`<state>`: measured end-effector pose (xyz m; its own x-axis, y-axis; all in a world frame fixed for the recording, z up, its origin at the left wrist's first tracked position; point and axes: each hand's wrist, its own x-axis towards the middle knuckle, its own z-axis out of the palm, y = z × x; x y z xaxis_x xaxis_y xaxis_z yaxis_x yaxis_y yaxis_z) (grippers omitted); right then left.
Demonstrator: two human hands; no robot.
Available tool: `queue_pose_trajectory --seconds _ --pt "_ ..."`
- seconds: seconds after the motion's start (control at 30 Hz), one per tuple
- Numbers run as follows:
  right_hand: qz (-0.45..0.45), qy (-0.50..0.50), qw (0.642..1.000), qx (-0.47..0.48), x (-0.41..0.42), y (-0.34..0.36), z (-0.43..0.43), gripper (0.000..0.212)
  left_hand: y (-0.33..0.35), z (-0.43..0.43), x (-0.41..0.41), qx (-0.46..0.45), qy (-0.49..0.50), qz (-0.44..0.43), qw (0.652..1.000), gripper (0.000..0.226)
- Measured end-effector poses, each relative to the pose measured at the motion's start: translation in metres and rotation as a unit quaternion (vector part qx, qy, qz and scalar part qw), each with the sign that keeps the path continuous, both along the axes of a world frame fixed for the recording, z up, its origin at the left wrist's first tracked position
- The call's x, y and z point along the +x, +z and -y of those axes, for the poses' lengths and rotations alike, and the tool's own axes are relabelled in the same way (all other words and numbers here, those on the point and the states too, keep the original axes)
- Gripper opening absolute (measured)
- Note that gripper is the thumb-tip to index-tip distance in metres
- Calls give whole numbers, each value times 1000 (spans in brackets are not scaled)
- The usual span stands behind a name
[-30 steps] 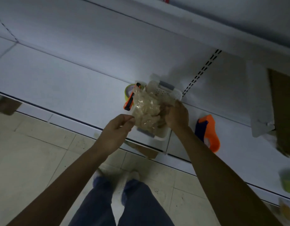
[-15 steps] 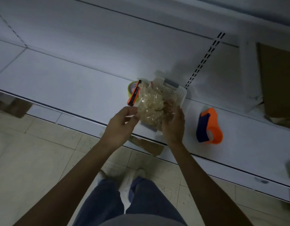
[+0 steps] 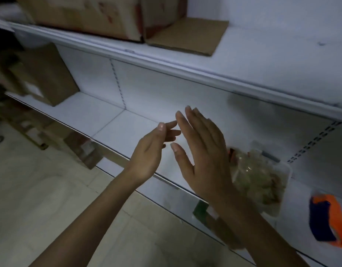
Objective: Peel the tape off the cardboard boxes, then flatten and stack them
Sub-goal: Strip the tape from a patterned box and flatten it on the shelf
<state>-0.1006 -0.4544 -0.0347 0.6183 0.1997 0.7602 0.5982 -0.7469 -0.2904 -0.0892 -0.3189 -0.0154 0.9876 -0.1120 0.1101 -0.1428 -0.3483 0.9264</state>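
My left hand and my right hand hover over the lower white shelf, fingers straight and empty, close to each other. A wad of peeled clear tape fills a white basket just right of my right hand. On the upper shelf stands a brown cardboard box with an open flap lying flat. Another cardboard box stands at the far left of the lower shelf.
An orange and blue tape dispenser lies on the lower shelf at the right edge. More cardboard pieces lie under the shelf on the tiled floor. A slotted upright runs up the back panel.
Both hands have let go of the tape wad, which now sits in the basket. They have moved left and opened. My view has swung up and left, bringing the upper shelf's box into sight.
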Motion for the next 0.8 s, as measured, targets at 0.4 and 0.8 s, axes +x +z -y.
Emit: queue_pose_trajectory --seconds 0.4,0.8 --pt "152 -62 981 -99 37 107 -173 42 91 -231 46 411 3 390 824 58" --pt "143 -145 977 -64 112 144 -177 41 112 -264 160 92 55 328 938 69"
